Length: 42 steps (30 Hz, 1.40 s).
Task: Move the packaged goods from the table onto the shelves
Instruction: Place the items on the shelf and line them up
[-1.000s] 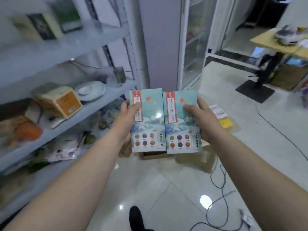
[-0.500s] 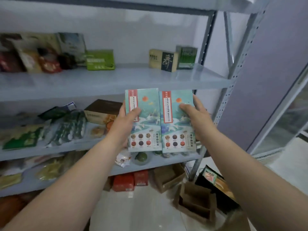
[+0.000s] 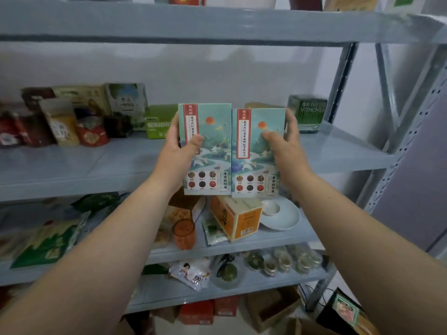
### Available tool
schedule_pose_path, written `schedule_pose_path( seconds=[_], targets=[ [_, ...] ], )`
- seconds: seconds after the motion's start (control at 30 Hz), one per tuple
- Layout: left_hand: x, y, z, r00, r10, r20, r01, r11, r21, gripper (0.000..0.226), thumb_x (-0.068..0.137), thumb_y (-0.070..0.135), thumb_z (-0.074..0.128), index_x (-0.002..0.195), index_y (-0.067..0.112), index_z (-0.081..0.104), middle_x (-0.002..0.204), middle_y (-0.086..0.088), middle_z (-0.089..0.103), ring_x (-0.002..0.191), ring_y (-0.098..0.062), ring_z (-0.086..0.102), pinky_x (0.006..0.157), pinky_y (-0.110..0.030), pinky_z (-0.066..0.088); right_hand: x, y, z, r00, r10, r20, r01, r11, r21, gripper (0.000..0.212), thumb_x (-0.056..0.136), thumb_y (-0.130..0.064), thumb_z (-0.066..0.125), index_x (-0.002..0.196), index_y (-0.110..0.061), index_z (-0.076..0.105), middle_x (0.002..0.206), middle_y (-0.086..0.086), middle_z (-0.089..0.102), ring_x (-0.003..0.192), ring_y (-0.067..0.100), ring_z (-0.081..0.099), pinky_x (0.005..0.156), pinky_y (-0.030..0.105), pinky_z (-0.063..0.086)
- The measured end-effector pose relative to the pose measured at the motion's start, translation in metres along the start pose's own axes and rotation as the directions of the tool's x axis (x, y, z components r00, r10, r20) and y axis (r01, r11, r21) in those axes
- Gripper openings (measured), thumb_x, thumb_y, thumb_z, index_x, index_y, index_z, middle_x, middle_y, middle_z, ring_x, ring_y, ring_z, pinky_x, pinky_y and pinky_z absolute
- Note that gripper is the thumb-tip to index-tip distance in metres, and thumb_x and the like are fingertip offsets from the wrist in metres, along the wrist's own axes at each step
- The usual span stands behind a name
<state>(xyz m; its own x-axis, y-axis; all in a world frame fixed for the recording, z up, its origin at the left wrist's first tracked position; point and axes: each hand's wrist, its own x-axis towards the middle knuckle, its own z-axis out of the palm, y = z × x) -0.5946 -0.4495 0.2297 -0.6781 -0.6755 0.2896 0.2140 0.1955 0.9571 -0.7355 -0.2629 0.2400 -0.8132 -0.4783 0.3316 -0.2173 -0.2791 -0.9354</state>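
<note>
Holding two matching teal boxes upright and side by side, the person faces a grey metal rack. The left hand [image 3: 179, 153] grips the left teal box [image 3: 212, 141] along its outer edge, thumb across the printed front and fingers curled behind. The right hand [image 3: 286, 151] grips the right teal box [image 3: 256, 165] in the same way from the other side. The inner edges of the two boxes meet, with the right one sitting slightly lower. Both are held in the air in front of the middle shelf [image 3: 96, 165], not resting on it. Further back on that shelf stand a green carton [image 3: 159, 122], a red tin [image 3: 93, 132] and a green pack [image 3: 307, 112]. On the shelf below lie an orange box [image 3: 238, 218] and a white dish [image 3: 284, 217].
</note>
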Motion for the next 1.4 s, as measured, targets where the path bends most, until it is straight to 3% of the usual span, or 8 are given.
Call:
schedule_pose_path(
  seconds=[0.17,0.37,0.5,0.63,0.77,0.87,1.03,1.4],
  targets=[
    [0.061,-0.011,0.021,0.997,0.059,-0.050,-0.047,0.975,0.218,0.077,0.096,0.023,0.067,0.156,0.039,0.021,0.126,0.018,0.060,0.116,-0.012,0.060,0.101,-0.045,0.052,0.070,0.021,-0.006,0.994,-0.083,0.066,0.087,0.994,-0.060,0.075,0.091,-0.011,0.064,0.148,-0.049,0.033,0.137,0.007,0.057,0.102,0.020,0.073,0.079,0.044,0.062],
    [0.129,-0.019,0.034,0.991,0.132,-0.011,-0.114,0.891,0.439,0.109,0.091,0.011,0.072,0.156,0.049,-0.007,0.131,0.021,0.049,0.094,0.016,0.057,0.079,-0.016,0.052,0.151,0.050,-0.016,0.979,-0.069,0.190,0.073,0.997,-0.015,0.061,0.096,-0.002,0.059,0.141,-0.041,0.043,0.125,0.006,0.063,0.096,0.018,0.074,0.071,0.034,0.061],
    [0.158,-0.020,0.036,0.986,0.162,-0.049,-0.094,0.760,0.643,0.125,0.078,0.007,0.083,0.155,0.050,-0.006,0.155,0.000,0.037,0.118,-0.003,0.050,0.096,-0.031,0.052,0.198,0.052,-0.016,0.953,-0.187,0.238,0.226,0.963,-0.149,0.047,0.090,-0.005,0.072,0.127,-0.027,0.051,0.113,0.002,0.064,0.089,0.000,0.070,0.066,0.022,0.058],
    [0.183,-0.026,0.045,0.969,0.247,-0.021,-0.125,0.559,0.820,0.108,0.075,0.011,0.086,0.156,0.026,0.015,0.155,-0.008,0.020,0.130,-0.022,0.043,0.104,-0.041,0.049,0.237,0.062,-0.023,0.902,-0.185,0.390,0.321,0.893,-0.317,0.059,0.083,-0.010,0.080,0.124,-0.035,0.044,0.122,0.002,0.060,0.100,0.003,0.068,0.076,0.025,0.060],
    [0.212,-0.030,0.051,0.950,0.308,0.049,-0.168,0.372,0.913,0.105,0.072,0.018,0.089,0.152,0.011,0.023,0.159,-0.014,0.015,0.135,-0.036,0.042,0.102,-0.042,0.047,0.268,0.062,-0.021,0.863,-0.203,0.463,0.470,0.660,-0.586,0.087,0.065,-0.022,0.094,0.136,-0.031,0.044,0.142,-0.005,0.030,0.123,0.008,0.044,0.110,0.029,0.042],
    [0.235,-0.034,0.048,0.939,0.330,0.096,-0.199,0.294,0.935,0.106,0.065,0.021,0.093,0.149,0.004,0.030,0.153,-0.019,0.030,0.132,-0.041,0.044,0.104,-0.049,0.044,0.284,0.062,-0.016,0.850,-0.242,0.467,0.522,0.500,-0.691,0.093,0.060,-0.022,0.096,0.140,-0.020,0.048,0.152,0.008,0.028,0.123,0.013,0.040,0.107,0.026,0.038],
    [0.277,-0.030,0.037,0.942,0.291,0.164,-0.214,0.149,0.965,0.102,0.064,0.033,0.093,0.144,0.003,0.037,0.143,-0.017,0.043,0.134,-0.033,0.034,0.106,-0.042,0.036,0.308,0.079,-0.001,0.776,-0.374,0.508,0.608,0.231,-0.759,0.091,0.053,-0.028,0.098,0.130,-0.005,0.057,0.130,0.018,0.057,0.121,0.042,0.042,0.096,0.038,0.033],
    [0.341,-0.046,0.023,0.940,0.277,0.199,-0.242,0.134,0.961,0.095,0.069,0.031,0.090,0.139,0.000,0.034,0.137,-0.020,0.043,0.130,-0.034,0.037,0.098,-0.044,0.039,0.338,0.092,0.042,0.879,-0.251,0.406,0.473,0.340,-0.813,0.083,0.077,-0.015,0.084,0.145,-0.015,0.036,0.152,0.007,0.029,0.137,0.027,0.034,0.110,0.038,0.041]
  ],
)
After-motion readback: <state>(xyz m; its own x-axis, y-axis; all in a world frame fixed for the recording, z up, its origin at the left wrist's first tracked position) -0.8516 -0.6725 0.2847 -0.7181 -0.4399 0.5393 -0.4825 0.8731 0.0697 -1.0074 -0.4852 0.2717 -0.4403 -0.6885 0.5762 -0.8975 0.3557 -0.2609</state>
